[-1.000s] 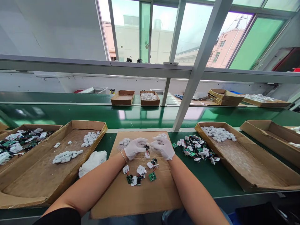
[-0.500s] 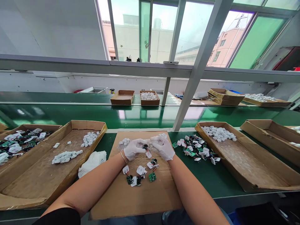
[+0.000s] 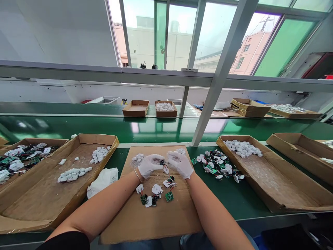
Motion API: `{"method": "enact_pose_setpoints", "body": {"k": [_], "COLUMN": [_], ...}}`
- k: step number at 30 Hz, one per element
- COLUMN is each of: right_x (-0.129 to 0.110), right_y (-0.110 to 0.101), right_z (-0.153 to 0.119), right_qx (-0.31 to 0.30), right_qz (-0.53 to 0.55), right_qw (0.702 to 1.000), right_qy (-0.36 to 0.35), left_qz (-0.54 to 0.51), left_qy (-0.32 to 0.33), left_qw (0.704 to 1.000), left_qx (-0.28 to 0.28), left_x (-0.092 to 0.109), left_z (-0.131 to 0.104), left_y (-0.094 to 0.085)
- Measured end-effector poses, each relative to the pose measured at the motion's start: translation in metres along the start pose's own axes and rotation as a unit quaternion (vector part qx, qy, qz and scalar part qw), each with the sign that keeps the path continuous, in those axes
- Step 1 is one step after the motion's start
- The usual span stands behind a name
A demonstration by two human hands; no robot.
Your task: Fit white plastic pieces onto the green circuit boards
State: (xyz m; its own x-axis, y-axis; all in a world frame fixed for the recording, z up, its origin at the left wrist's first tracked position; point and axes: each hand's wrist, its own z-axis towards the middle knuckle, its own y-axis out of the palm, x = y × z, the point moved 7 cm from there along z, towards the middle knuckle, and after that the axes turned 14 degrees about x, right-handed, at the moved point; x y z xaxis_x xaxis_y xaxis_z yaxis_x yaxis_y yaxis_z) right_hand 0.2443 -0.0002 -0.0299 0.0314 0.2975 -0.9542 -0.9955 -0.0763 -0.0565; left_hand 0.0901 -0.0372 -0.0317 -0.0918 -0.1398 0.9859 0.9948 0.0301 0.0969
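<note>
the left hand [image 3: 150,166] pinches a small dark module [image 3: 162,162] (partly lost behind gloved fingers) over flat brown cardboard [image 3: 156,224]. whether the curled fingers of the right hand [image 3: 180,164] hold anything, i cannot tell.

Daylit windows [image 3: 180,38], pale wall [image 3: 57,34], green workbench [image 3: 99,128]

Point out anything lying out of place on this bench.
The heap of wired circuit boards looks somewhat odd: it lies loose on the green bench, while similar boards at far left sit in a cardboard tray.
</note>
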Motion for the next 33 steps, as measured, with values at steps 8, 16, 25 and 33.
{"method": "enact_pose_setpoints", "body": {"k": [8,16,25,33], "right_x": [0.007,0.002,0.004,-0.003], "right_y": [0.005,0.005,0.011,0.001], "right_z": [-0.002,-0.003,-0.005,0.001], "right_qx": [-0.006,0.008,-0.049,-0.013], "right_qz": [0.031,0.002,0.026,-0.038], "right_qw": [0.999,1.0,0.998,0.999], "right_qy": [0.024,-0.013,0.005,0.012], "left_qz": [0.095,0.064,0.047,0.056], "left_qy": [0.022,0.017,0.013,0.015], "left_qw": [0.994,0.997,0.999,0.998], "left_qx": [0.044,0.03,0.012,0.03], "left_x": [0.0,-0.003,0.002,0.002], "left_z": [0.001,0.003,-0.002,0.003], "left_y": [-0.004,-0.005,-0.001,-0.007]}}
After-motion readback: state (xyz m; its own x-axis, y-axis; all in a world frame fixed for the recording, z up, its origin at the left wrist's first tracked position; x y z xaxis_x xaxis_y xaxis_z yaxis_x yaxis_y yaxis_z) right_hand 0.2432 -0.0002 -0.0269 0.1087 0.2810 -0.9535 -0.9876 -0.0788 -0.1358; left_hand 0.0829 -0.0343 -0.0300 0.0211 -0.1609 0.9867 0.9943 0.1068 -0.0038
